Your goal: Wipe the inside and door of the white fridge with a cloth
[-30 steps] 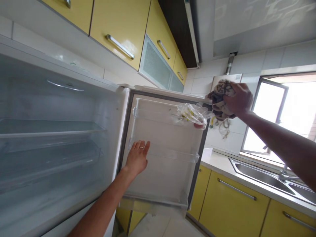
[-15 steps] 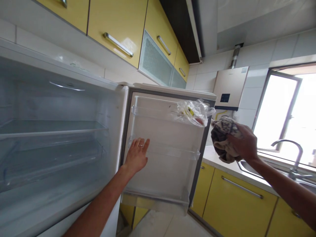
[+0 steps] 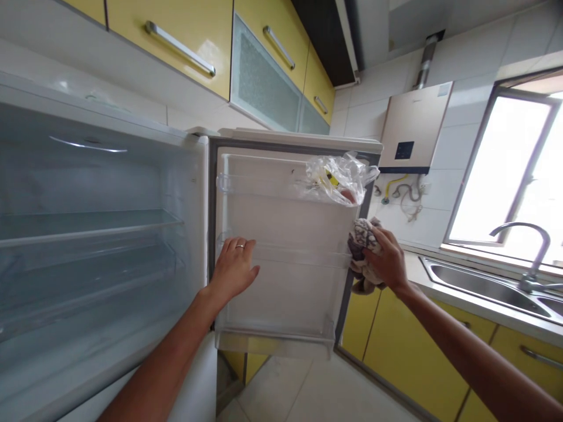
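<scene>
The fridge door (image 3: 281, 225) stands swung out, showing clear shelves on its inner side. My left hand (image 3: 233, 264), wearing a ring, is at the left end of the middle door shelf (image 3: 303, 255), fingers stretched out and thumb apart; whether it touches the shelf I cannot tell. At the door's right edge, my right hand (image 3: 389, 261) grips a crumpled patterned cloth (image 3: 364, 234), which lies against or just beside the door rim. Above it, a clear plastic bag (image 3: 338, 179) with something yellow and something reddish inside sits on the top door shelf.
On the left is the fridge interior with a glass shelf (image 3: 88, 225). Yellow wall cabinets (image 3: 176, 41) hang above. To the right are a steel sink (image 3: 484, 287), a tap (image 3: 523, 228), a water heater (image 3: 416, 126) and an open window (image 3: 488, 170).
My right hand has brought the cloth left and slightly down to the door's right edge. My left hand stays by the middle shelf. The view has turned a little right.
</scene>
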Demonstrator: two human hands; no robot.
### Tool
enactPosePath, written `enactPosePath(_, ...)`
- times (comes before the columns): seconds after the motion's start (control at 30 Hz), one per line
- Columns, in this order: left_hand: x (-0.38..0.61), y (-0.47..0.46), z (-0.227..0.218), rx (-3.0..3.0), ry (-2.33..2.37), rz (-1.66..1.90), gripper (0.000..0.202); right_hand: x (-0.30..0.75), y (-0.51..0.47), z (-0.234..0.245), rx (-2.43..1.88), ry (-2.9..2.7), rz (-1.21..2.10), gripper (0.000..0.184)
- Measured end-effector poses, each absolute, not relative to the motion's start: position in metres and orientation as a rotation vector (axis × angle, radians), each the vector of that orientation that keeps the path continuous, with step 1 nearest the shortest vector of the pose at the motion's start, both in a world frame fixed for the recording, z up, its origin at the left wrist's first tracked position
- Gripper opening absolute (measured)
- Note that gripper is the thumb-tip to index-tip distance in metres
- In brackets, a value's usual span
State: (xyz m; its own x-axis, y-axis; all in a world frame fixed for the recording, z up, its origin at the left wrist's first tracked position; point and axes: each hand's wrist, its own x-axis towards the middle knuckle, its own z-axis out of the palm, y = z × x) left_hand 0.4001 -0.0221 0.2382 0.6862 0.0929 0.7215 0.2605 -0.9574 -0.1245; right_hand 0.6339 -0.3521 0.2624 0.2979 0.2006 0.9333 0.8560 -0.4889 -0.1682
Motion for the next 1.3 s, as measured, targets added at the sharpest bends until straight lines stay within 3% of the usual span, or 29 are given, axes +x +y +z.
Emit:
enactPosePath(0.33, 0.411, -0.026, 0.235, -2.659, -0.269, -1.162, 0.06, 0.65, -0.353, 0.062, -1.819, -0.708, -0.838, 0.053)
enactPosePath(0.5, 0.413, -0.03, 0.233, -2.674, -0.313, -1.122, 0.07, 0.635, -0.362, 0.008, -1.872, -0.613, -0.597, 0.053)
enactPosePath(0.67, 0.411, -0.03, 0.227, -2.732, -0.332, -1.119, 0.082, 0.596, -0.38, 0.014, -1.83, -0.602, -0.69, 0.052)
enactPosePath(0.87, 0.412, -0.023, 0.229, -2.854, -0.232, -1.12, 0.091, 0.532, -0.362, 0.067, -1.648, -0.792, -0.825, 0.044)
enactPosePath(1.13, 0.364, -0.024, 0.203, -3.234, 0.164, -1.472, 0.067, 0.459, -0.265, 0.12, -1.456, -0.878, -0.633, 0.038)
enactPosePath(1.3, 0.291, -0.049, 0.16, -3.249, -0.14, -2.009, 0.056, 0.423, -0.201, 0.127, -1.45, -0.785, -0.469, 0.042)
